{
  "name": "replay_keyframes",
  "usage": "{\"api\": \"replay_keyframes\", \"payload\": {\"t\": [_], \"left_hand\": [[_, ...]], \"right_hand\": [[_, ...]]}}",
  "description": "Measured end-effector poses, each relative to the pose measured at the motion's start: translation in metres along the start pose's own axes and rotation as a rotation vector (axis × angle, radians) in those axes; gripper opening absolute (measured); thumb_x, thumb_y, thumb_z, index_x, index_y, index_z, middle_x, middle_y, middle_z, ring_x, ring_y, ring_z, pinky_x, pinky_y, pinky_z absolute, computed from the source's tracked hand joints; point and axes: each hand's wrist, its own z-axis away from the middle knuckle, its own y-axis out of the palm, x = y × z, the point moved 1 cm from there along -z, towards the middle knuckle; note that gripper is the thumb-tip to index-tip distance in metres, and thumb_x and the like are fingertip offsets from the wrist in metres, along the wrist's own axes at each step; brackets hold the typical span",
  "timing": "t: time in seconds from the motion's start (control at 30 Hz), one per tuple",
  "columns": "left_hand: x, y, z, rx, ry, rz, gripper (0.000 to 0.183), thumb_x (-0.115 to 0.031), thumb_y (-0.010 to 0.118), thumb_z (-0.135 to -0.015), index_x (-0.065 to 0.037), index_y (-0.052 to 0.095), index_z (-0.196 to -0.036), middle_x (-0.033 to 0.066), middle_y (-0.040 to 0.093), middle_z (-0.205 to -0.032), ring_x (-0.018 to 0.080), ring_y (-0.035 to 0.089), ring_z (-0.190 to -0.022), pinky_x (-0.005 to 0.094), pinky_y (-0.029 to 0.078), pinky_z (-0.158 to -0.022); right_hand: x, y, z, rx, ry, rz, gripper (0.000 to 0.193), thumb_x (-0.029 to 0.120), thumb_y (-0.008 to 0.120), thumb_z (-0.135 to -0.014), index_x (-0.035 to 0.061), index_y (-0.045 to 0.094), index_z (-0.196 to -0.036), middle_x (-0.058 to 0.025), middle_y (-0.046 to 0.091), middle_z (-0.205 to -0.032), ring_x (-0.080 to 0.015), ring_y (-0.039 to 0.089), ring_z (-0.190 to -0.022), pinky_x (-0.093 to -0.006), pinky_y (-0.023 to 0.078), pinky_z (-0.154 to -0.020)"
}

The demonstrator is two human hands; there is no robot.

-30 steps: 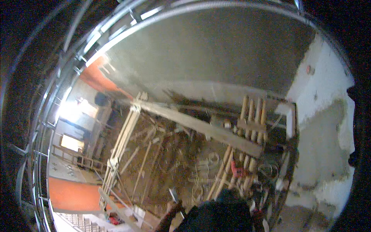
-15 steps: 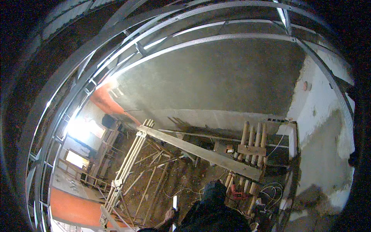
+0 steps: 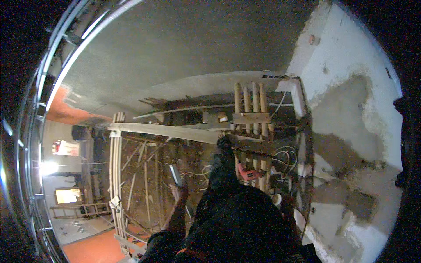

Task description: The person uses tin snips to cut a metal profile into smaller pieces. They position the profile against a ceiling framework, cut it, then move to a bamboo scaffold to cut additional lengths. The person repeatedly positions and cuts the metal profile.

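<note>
My left hand [image 3: 179,191] reaches out from the lower edge on a bare forearm. It grips a small flat grey object [image 3: 175,174] that stands up from the fingers; its kind is too small to tell. My dark-trousered leg [image 3: 221,175] stretches forward, with the foot [image 3: 225,143] on a long wooden plank [image 3: 166,130]. My right hand is out of sight, hidden behind my dark clothing or outside the picture.
A rack of upright wooden poles [image 3: 251,115] stands beside the foot, with a red tool [image 3: 248,173] and loose white cables [image 3: 287,157] near it. A rough plastered wall [image 3: 351,114] rises on the right. Far below lie timber props [image 3: 144,175], a ladder [image 3: 79,210] and an orange floor [image 3: 94,247].
The view has swung to the right and closer to the wall. My left hand with the flat object has risen further into the picture, and my leg and foot now show on the plank.
</note>
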Motion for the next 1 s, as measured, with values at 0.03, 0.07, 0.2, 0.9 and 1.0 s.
{"api": "replay_keyframes", "payload": {"t": [0.03,0.07,0.2,0.9,1.0], "left_hand": [[-0.021,-0.008,-0.004,0.006,0.000,0.195,0.054,-0.043,0.072,-0.083,0.000,0.048,-0.105,0.0188,0.060,-0.078,0.0344,0.058,-0.071,0.0441,0.047,-0.062],[-0.038,-0.014,-0.008,0.098,-0.112,0.281,0.053,-0.043,0.072,-0.084,0.001,0.050,-0.105,0.0164,0.060,-0.077,0.0313,0.058,-0.071,0.0427,0.047,-0.061],[-0.058,-0.008,-0.034,0.239,-0.118,0.461,0.043,-0.039,0.067,-0.090,0.000,0.054,-0.105,0.0115,0.059,-0.075,0.0247,0.057,-0.068,0.0409,0.046,-0.058],[-0.257,-0.011,-0.348,-0.484,-0.179,1.276,0.035,-0.033,0.054,-0.100,-0.005,0.052,-0.121,0.0049,0.060,-0.085,0.0143,0.061,-0.067,0.0300,0.054,-0.059],[-0.271,-0.039,-0.375,-0.550,-0.207,1.394,0.040,-0.039,0.051,-0.101,-0.007,0.050,-0.125,0.0063,0.062,-0.084,0.0151,0.061,-0.061,0.0302,0.053,-0.050]], "right_hand": [[0.007,0.001,-0.006,-0.010,-0.007,-0.001,0.021,0.031,0.065,-0.091,0.0102,0.066,-0.091,-0.0032,0.059,-0.073,-0.0229,0.058,-0.067,-0.0400,0.046,-0.061],[0.014,0.001,-0.011,-0.019,-0.026,-0.005,0.021,0.031,0.065,-0.091,0.0101,0.066,-0.092,-0.0033,0.059,-0.072,-0.0232,0.058,-0.066,-0.0402,0.046,-0.061],[0.058,0.007,-0.047,-0.046,-0.231,0.079,0.021,0.031,0.065,-0.091,0.0100,0.066,-0.092,-0.0037,0.059,-0.071,-0.0241,0.058,-0.065,-0.0409,0.046,-0.060],[0.785,0.298,-0.182,0.382,-0.738,-0.186,0.024,0.029,0.061,-0.094,0.0130,0.052,-0.079,-0.0011,0.047,-0.054,-0.0142,0.044,-0.042,-0.0302,0.036,-0.040],[0.796,0.317,-0.182,0.403,-0.739,-0.213,0.028,0.026,0.062,-0.093,0.0140,0.052,-0.071,0.0003,0.048,-0.053,-0.0115,0.043,-0.043,-0.0278,0.035,-0.043]]}}
